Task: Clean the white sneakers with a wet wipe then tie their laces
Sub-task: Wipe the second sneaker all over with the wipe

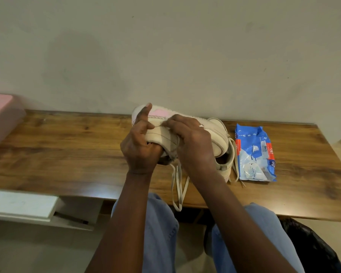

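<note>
Holding one sneaker (161,133) up off the wooden table (67,154), sole side toward the camera, pink patch on the sole near the toe.

Left hand (140,146) is wrapped around the sneaker's near end from below, fingers curled into the shoe, index finger sticking up along the sole. Right hand (193,142) is closed on top, fingertips bunched and pressing at the sole edge. Probably a wipe under them, but it's hidden, can't confirm.

Second sneaker (222,154) sits on the table just behind the right hand, partly blocked. Wipe pack (254,154) lies flat just to its right, flap looks peeled open.

Laces (178,186) are untied and dangle from the held shoe past the table's front edge.

Handling read: shoe looks light, one hand carries it fine. Sole is stiff rubber, good to push against; upper is softer and will cave under pressure, so brace from inside. Wet sole edge may get slick. Loose laces can snag or drag, keep them clear while wiping.

Judging by this, cleaning is underway, tying not yet started.
</note>
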